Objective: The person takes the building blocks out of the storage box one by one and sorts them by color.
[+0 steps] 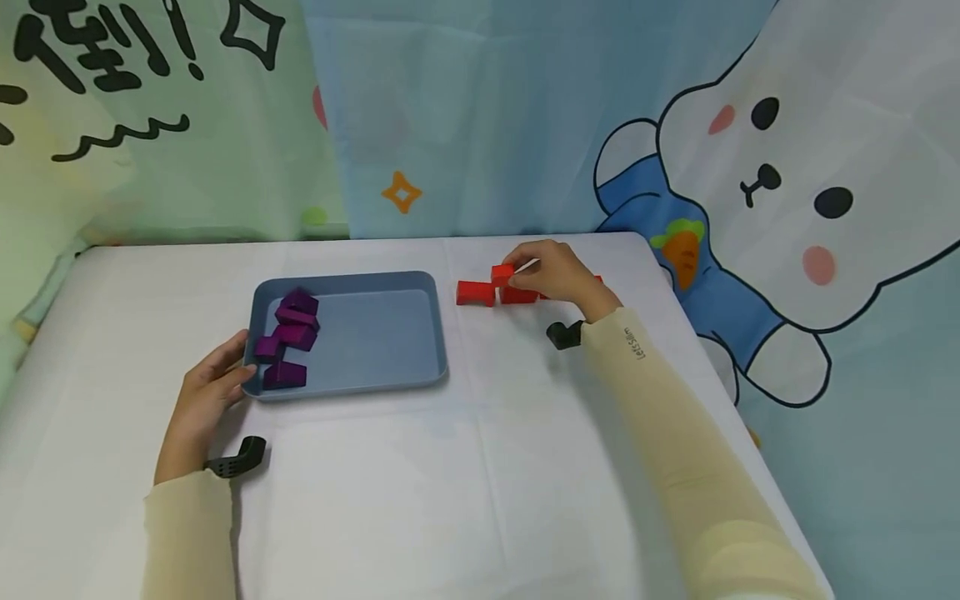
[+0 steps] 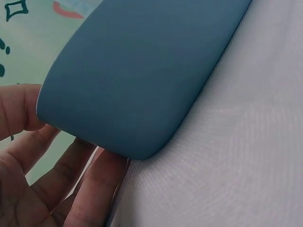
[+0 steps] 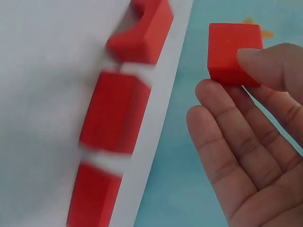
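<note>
Leftmost, I see the left hand gripping the near-left corner of the blue tray, purple blocks clustered inside along its left side. Well apart, the right hand pinches a red cube above other red blocks on the white table.

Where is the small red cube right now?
In the head view, the red cube is pinched in the right hand, close to the other red blocks and to the right of the blue tray.
</note>
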### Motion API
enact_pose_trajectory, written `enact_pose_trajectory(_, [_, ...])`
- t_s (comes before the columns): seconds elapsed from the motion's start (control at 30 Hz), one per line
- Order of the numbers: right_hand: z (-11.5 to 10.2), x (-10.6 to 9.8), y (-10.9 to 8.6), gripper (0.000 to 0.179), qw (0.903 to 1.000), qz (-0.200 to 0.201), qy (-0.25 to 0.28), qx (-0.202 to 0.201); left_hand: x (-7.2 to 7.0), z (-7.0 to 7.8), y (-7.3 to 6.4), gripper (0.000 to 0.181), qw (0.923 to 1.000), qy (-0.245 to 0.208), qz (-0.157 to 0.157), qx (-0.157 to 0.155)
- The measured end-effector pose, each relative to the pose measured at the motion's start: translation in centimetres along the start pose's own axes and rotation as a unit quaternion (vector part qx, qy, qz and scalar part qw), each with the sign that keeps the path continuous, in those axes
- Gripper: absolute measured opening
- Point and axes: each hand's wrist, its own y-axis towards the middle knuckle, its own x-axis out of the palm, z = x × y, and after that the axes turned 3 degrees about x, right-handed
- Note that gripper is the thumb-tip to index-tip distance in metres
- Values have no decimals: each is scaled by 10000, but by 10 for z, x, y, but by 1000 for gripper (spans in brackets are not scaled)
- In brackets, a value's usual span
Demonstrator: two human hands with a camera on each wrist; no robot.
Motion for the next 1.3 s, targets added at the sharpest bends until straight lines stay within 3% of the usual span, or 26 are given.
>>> enact_pose_trajectory(0.37, [47,-46,-26,37,9976,227,-279,596,1,0,-2,67,9997,99,-73,-198])
enact_pose_trajectory(0.67, [96,-73,-35,36,9930,705,-247,914,2,0,-4,67,9998,84,-32,-187])
enact_pose_trajectory(0.9, [127,-74,-36,35,9871,1070,-417,1118,0,-1,-6,68,9999,15,-55,-96])
enact_pose_trajectory(1.3, [164,-61,-26,35,9818,1014,-467,1536,1,-2,-6,67,9999,-131,18,86])
